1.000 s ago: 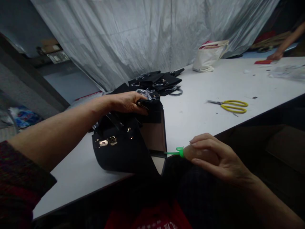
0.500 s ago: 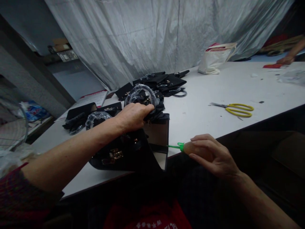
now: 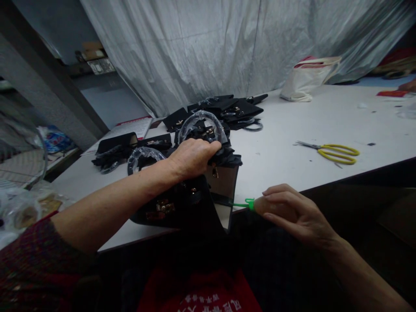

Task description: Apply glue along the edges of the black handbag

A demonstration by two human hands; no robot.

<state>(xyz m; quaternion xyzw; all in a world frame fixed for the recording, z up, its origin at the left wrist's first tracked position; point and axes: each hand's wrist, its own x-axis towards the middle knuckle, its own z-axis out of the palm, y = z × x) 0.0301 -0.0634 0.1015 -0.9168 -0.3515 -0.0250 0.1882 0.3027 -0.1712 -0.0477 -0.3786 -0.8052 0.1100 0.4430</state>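
Note:
My left hand (image 3: 196, 158) is closed on the upper part of a black handbag (image 3: 188, 212), which lies tilted at the table's front edge. The bag has gold-coloured metal clasps, and its open side faces right, showing a beige inner panel (image 3: 224, 184). My left fingertips are hidden behind the hand. In my right hand (image 3: 300, 214) is a squeeze bottle of glue (image 3: 273, 210), amber-looking, with a thin green nozzle (image 3: 242, 205). The nozzle points left, and its tip meets the edge of the bag's side panel.
Several black bags (image 3: 240, 110) with plastic-wrapped ring handles lie behind my left hand. Yellow-handled scissors (image 3: 338, 154) lie to the right on the white table (image 3: 279, 147). A cream cloth bag (image 3: 302, 82) stands farther back. Another person's hand (image 3: 408, 86) shows at the far right, by something red.
My view has turned slightly left, so the table things sit farther right. The green nozzle has come closer onto the panel's edge. My left hand keeps its hold on the handbag.

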